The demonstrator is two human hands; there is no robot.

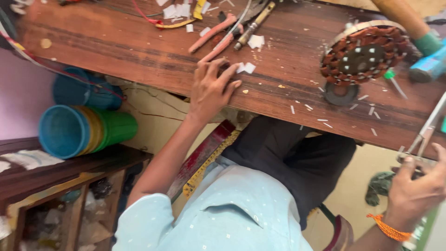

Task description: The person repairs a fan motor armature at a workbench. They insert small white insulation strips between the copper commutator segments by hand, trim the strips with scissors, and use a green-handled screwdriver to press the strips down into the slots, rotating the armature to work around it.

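Left hand (pixel 211 88) lies flat on the near edge of the surface (pixel 139 51) — fingers spread, palm down, gripping nothing. Fingertips sit just beside two small white paper squares (pixel 246 68); whether they touch cannot be told. The index finger points toward pink-handled pliers (pixel 216 35), which lie diagonally, with a brass-coloured tool (pixel 253 23) just beside them.

Right hand (pixel 416 190) is off the surface, near its right corner, closed around a thin metal tool (pixel 427 135) — shiny, flat, with a long straight rod rising from it. An orange braided thread (pixel 388 230) circles that wrist.

The surface is a dark wood plank with streaky grain, scuffed, strewn with short white slivers (pixel 325 121) and pale crumbs. Toward its right end sits a round motor stator (pixel 364 53): a ring of reddish copper windings around a grey metal core, with white slips between the coils. A dark flat ring (pixel 340 94) lies touching its near side. A blue and green object (pixel 432 60) sits at the far right edge, partly cut off.

Below the left end of the surface, stacked plastic cups (pixel 86 130) lie on their sides — blue, yellow, green — with another blue tub (pixel 76 88) behind them.
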